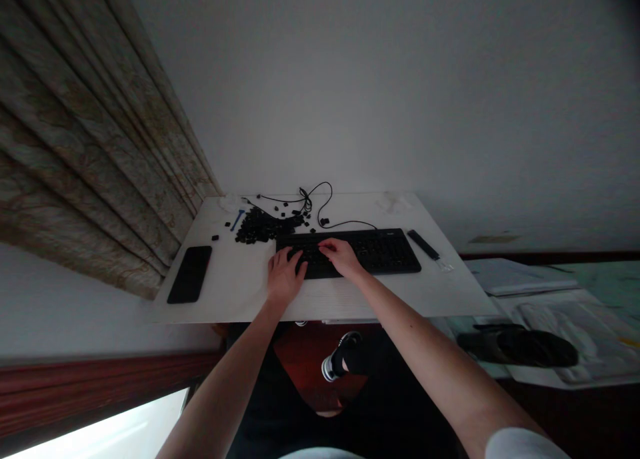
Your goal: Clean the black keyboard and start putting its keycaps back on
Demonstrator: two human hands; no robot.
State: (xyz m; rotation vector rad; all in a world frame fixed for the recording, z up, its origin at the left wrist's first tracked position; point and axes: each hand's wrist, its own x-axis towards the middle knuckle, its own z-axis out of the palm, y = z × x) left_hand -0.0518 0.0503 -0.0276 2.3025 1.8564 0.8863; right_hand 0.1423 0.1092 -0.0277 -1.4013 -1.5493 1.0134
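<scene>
A black keyboard point(380, 251) lies across the middle of a white table point(240, 292), its cable point(320, 205) looping toward the wall. My left hand point(284, 273) rests on the keyboard's left end, fingers curled down onto the key area. Just to its right, my right hand point(341, 256) presses on the left half of the keyboard with bent fingers. A heap of loose black keycaps point(263, 225) sits behind the left hand, with a few scattered caps around it. Whether either hand pinches a keycap is hidden.
A black phone point(190, 273) lies flat at the table's left. A small blue tool point(237, 219) sits by the keycap heap. A dark slim bar point(423, 244) lies right of the keyboard. Curtains point(90, 152) hang at the left; papers and a dark object lie at the right.
</scene>
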